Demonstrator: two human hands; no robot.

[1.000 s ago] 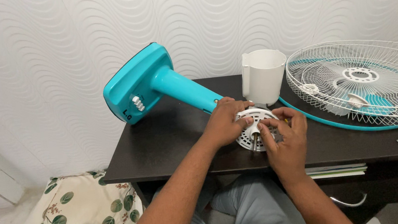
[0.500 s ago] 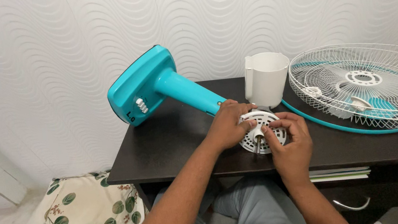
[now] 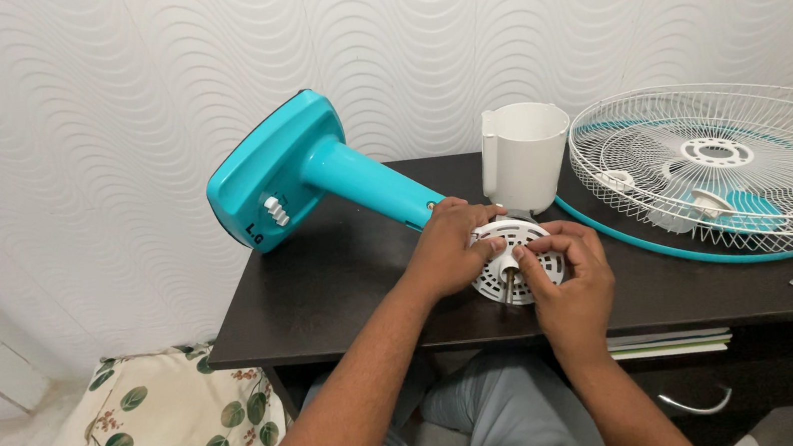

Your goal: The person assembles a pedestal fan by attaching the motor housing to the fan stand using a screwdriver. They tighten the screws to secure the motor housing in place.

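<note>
Mid-frame, the left hand [image 3: 447, 245] grips the white motor housing [image 3: 512, 261] (vented face); the right hand [image 3: 570, 277] pinches near its shaft [image 3: 508, 288], so turning needs steadiness.

One fan grille [image 3: 722, 168], one pillow [image 3: 155, 429]

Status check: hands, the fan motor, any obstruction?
Left hand grips white motor face. Right hand fingers at its shaft. Motor cover and grille close behind.

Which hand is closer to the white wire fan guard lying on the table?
Right. The right hand rests on the round white motor cover, on the side toward the fan guard but apart from it. The left hand grips the cover's far side, farther from the guard.
</note>
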